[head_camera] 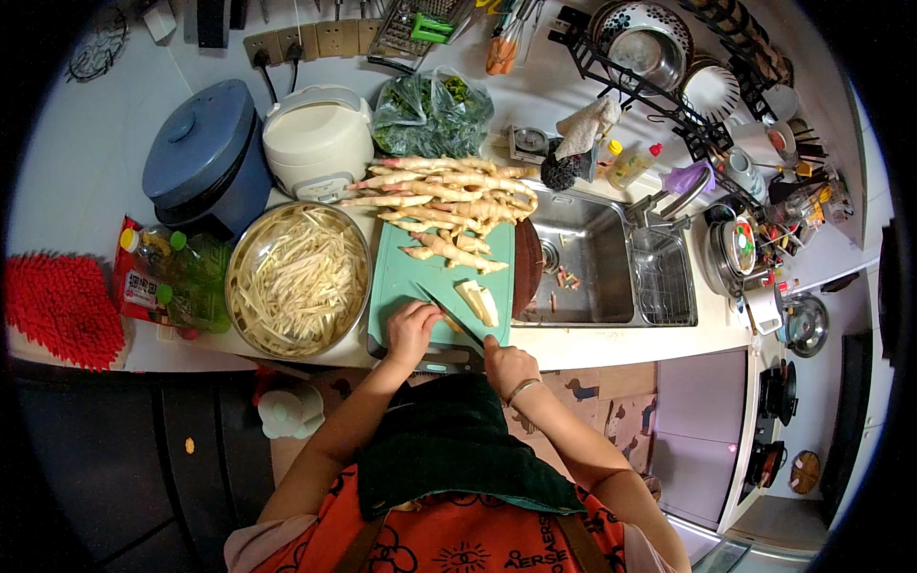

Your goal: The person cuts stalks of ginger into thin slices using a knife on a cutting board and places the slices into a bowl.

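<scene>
My right hand [510, 369] is closed around the handle of a kitchen knife [458, 320], whose blade slants up and left over a green cutting board [401, 265]. Close to the blade's left side, my left hand [412, 331] rests on the board with curled fingers. Its fingertips hide whatever may be under them. A thin pale piece [453, 325] shows beside the blade. To the right of the knife lie cut chunks of peeled ginger [477, 302]. Long young ginger rhizomes [444, 190] are heaped across the board's far end.
At left stands a steel bowl [297, 279] of ginger strips. Behind it are a rice cooker [315, 140] and a blue lidded container [204, 154]. A bag of greens [433, 114] sits behind the ginger. The sink [587, 251] on the right holds scraps.
</scene>
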Demonstrator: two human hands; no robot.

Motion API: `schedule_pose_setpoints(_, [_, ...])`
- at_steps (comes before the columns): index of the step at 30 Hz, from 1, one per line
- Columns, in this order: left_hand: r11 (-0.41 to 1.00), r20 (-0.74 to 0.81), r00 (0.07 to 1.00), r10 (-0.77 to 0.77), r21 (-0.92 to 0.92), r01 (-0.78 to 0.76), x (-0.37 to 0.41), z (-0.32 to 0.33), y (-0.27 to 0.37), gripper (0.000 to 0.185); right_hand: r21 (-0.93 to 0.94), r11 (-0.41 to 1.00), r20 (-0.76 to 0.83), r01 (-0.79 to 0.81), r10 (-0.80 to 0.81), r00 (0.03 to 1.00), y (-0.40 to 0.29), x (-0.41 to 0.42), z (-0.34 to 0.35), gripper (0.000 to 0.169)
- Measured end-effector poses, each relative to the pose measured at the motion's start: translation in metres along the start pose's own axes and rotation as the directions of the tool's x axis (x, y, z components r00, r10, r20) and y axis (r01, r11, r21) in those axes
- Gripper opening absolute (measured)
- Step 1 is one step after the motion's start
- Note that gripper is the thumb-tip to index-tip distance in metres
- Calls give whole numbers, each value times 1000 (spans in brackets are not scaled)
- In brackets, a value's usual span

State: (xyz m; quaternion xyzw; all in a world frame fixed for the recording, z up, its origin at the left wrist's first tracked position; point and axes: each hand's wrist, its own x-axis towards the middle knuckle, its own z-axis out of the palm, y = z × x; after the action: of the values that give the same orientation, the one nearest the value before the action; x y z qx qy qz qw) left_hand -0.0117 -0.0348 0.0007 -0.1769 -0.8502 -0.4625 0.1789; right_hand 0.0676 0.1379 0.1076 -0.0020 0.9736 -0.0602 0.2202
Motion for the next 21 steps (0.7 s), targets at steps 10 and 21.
schedule_pose_setpoints(10, [1000, 18, 1000, -15, 1, 15, -1, 0, 1, 9, -27, 1000, -10, 11, -11, 1000, -1, 10, 11, 17])
schedule_pose_setpoints(21, [998, 37, 998, -49, -36, 50, 1, -3, 2, 7, 207, 959, -322, 195, -122, 939, 18, 36, 53, 17])
